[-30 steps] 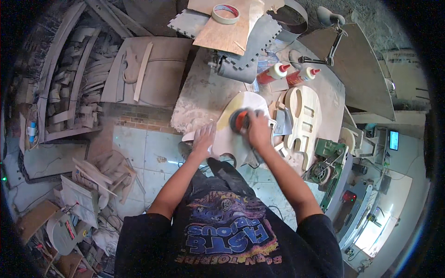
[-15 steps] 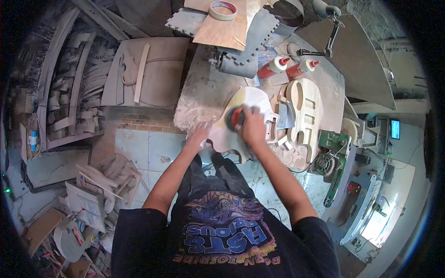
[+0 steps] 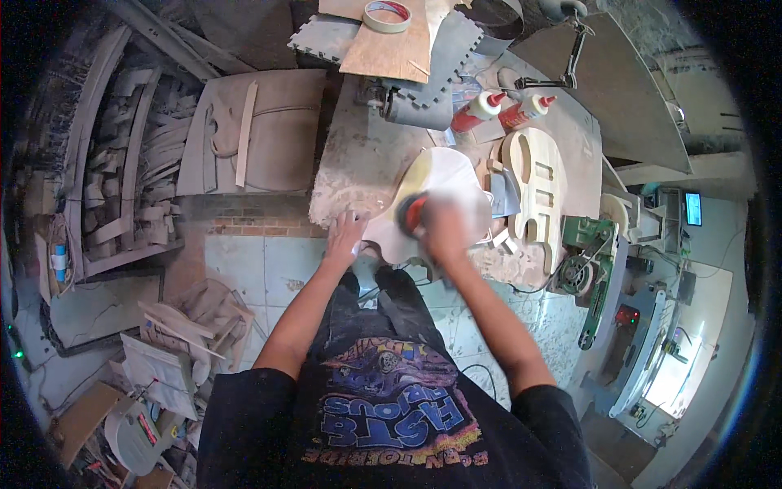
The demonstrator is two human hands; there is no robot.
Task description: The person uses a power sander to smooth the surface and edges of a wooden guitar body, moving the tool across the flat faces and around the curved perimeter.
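My right hand (image 3: 446, 232), smeared by motion, is closed on an orange-and-black sander (image 3: 411, 213), which sits flat on a pale guitar body (image 3: 448, 167) with a yellowish patch. Over at that body's left end, my left hand (image 3: 346, 236) grips the edge, fingers bent; what lies under the fingertips is partly hidden. Beside the piece, to the right, lie small wooden blocks, a grey sheet (image 3: 505, 194) and a second, routed guitar body (image 3: 538, 187).
Two red-and-white glue bottles (image 3: 474, 114), a jointed lamp (image 3: 570, 57) and stacked boards with a tape roll (image 3: 387, 16) occupy the back of the dusty table (image 3: 338, 175). A green machine (image 3: 590, 248) stands right; scrap wood (image 3: 151, 147) and chairs are left.
The sander has shifted across the guitar body toward me and slightly left with my right hand. My left hand stays at the body's left end. The whole view has moved slightly.
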